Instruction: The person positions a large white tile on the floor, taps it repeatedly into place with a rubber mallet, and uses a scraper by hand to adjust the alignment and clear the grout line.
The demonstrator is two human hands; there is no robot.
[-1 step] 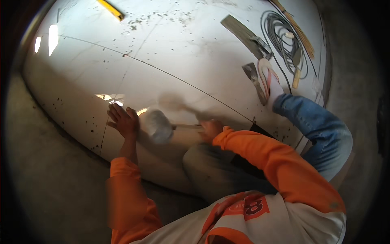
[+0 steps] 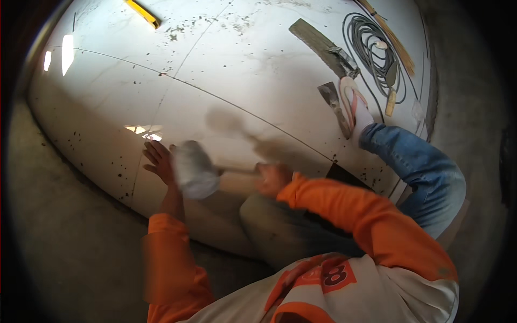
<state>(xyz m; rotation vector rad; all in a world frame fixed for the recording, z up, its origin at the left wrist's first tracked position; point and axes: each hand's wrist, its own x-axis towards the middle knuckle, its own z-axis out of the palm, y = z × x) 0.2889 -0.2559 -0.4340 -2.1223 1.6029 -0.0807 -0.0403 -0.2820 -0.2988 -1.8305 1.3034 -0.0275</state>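
Glossy white floor tiles (image 2: 258,70), left hand (image 2: 160,161) flat, fingers apart, right hand (image 2: 272,177) clamped on white mallet (image 2: 195,170)

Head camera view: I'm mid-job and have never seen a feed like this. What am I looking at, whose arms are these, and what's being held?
There is no machine here. The picture comes from a wide fisheye camera worn on a person's head, looking down, so straight lines bend near the rim. The two orange sleeves rising from the lower edge are that person's own arms. The left hand lies flat on the large glossy white floor tile, fingers spread. The right hand has its grip closed on the handle of a white-headed rubber mallet, which is blurred with motion. Further up lie a yellow spirit level, a flat grey trowel, a small putty knife and a coiled grey cable. The person's blue-jeaned leg ends in a white sandal.
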